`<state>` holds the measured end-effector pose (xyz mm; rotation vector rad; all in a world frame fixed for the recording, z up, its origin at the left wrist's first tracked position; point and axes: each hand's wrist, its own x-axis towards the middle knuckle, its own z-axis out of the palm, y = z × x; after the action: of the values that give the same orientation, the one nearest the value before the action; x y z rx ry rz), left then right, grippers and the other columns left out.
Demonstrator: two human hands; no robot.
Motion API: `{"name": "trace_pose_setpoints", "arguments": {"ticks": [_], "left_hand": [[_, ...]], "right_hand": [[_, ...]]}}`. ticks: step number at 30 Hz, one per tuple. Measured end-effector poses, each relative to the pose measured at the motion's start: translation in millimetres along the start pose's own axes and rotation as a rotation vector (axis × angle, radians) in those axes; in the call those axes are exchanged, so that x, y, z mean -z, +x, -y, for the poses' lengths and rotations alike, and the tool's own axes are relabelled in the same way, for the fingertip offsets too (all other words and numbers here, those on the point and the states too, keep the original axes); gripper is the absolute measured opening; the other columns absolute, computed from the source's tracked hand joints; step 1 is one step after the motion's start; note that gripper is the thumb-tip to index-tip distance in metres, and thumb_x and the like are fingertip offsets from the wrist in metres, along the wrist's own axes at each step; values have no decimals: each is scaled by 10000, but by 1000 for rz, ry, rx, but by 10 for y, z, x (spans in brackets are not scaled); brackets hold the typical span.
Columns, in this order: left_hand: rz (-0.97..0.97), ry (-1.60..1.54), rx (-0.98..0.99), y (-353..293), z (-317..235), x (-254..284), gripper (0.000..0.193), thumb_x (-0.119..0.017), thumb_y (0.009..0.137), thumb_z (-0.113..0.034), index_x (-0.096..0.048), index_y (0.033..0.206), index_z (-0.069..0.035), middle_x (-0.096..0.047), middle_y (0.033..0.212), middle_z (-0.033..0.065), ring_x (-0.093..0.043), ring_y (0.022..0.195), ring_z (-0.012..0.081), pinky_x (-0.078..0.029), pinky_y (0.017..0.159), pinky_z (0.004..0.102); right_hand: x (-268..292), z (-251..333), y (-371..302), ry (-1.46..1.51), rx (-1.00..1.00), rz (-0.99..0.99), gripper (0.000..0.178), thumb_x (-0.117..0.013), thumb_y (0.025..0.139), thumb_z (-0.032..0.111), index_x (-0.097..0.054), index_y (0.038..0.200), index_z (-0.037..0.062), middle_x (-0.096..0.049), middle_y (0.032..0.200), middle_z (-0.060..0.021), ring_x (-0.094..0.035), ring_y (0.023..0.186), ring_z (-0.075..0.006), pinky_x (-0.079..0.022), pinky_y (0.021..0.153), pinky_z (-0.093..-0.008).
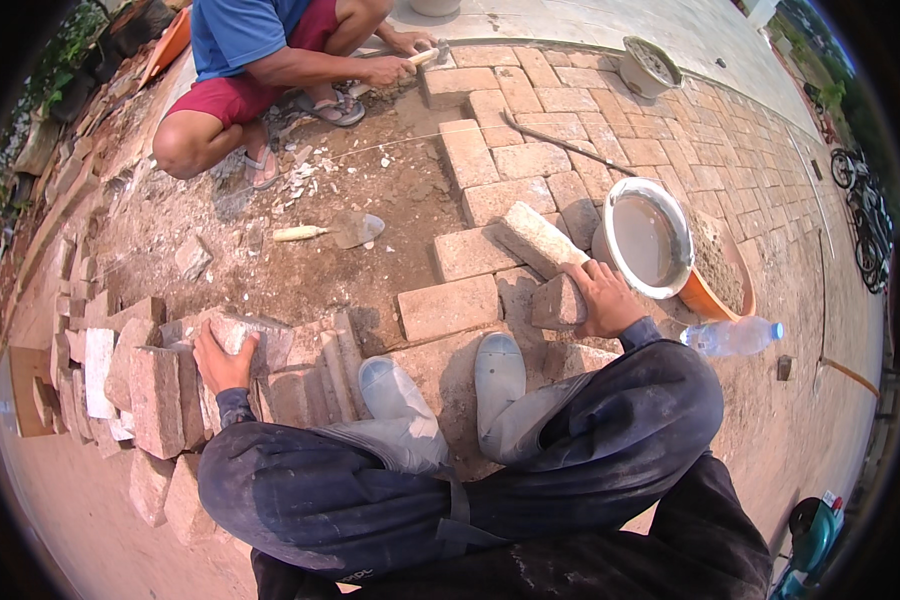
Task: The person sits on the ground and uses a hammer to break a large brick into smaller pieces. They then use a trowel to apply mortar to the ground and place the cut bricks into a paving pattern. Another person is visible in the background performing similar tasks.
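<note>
Bricks [557,303] lie against both hands [611,301].

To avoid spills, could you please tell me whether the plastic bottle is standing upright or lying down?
Lying down: the clear plastic bottle rests on its side, with its blue cap pointing right.

The head camera, left of a worn pair, looked steeply down and forward over the wearer's dark trousers [370,490], which loomed close at six o'clock. Its fisheye view took in the left hand [223,358] between eight and nine, the right hand [610,300] at three, a co-worker [238,45] farther off at eleven, and distant bicycles [867,215] nearing three.
</note>
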<state>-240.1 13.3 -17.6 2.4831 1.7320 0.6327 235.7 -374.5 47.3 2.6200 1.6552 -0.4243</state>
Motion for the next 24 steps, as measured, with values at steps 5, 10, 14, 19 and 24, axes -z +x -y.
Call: {"name": "trace_pose_setpoints", "arguments": {"ticks": [5, 10, 14, 19, 24], "left_hand": [[-3, -17, -2, -4, -15, -11, 906, -843, 676, -470, -490, 1379, -22, -560, 1251, 208, -505, 1185, 414, -407, 1002, 493], [22, -5, 32, 1, -57, 14, 899, -844, 677, -457, -490, 1381, -23, -563, 1263, 205, -497, 1207, 405, -404, 1015, 484], [20, -11, 21, 3, -44, 24, 894, -845, 677, -451, -492, 1378, -23, -564, 1259, 202, -497, 1205, 405, -405, 1016, 481], [25, -13, 20, 15, 2, -3, 893, -845, 677, -455, -493, 1374, -23, -563, 1253, 204, -497, 1203, 408, -406, 1014, 479], [24, -14, 25, 14, -40, 21, 894, -846, 675, -460, -495, 1372, -26, -560, 1254, 203, -499, 1198, 410, -406, 1015, 478]], "right_hand": [[-8, -15, -19, 23, 8, -21, 1081, -901, 424, 207, -452, 1407, 204, -523, 1158, -119, -513, 1150, -333, -436, 902, -451], [-22, -29, -19, 16, 16, -33, 1073, -895, 433, 229, -455, 1411, 189, -536, 1162, -129, -524, 1148, -339, -436, 905, -447], [2, -13, -13, -5, 12, -14, 1065, -896, 455, 247, -449, 1420, 192, -538, 1180, -137, -526, 1158, -338, -436, 918, -446], [-23, -16, -9, -24, 4, -15, 1067, -901, 482, 274, -435, 1439, 195, -534, 1184, -140, -525, 1161, -335, -436, 927, -445], [-17, -17, -15, -26, 6, -11, 1077, -903, 483, 280, -429, 1447, 192, -533, 1179, -140, -525, 1158, -336, -437, 926, -440]]}}
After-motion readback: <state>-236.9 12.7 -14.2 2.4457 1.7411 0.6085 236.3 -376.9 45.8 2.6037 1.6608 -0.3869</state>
